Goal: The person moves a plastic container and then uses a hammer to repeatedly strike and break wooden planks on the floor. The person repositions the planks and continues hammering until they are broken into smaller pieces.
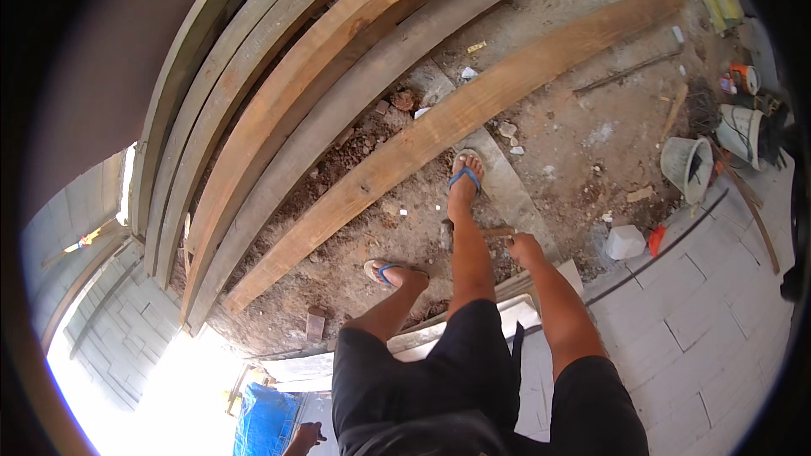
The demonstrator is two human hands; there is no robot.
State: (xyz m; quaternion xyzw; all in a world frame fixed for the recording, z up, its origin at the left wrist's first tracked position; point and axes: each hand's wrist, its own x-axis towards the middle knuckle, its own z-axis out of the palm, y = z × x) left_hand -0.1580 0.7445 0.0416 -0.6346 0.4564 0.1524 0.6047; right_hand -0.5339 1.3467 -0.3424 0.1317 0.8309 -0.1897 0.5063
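My right hand (525, 251) is closed around the wooden handle of a hammer (498, 232), held low beside my right shin. The dark hammer head (446, 235) shows on the other side of that leg. My left hand (309, 435) hangs at the lower edge near a blue tarp (269, 418); its fingers look loosely apart, with nothing seen in them. In front of my feet a long brown wooden plank (456, 122) lies diagonally over the dirt. My feet stand in blue-strapped flip-flops (466, 171) on the ground just this side of it.
Several long timber beams (338, 42) lie side by side beyond the plank. At right are a grey bucket (686, 167), a white bucket (739, 135), a white block (625, 242) and a pale block wall (718, 287). A small wood piece (315, 323) sits left of my feet.
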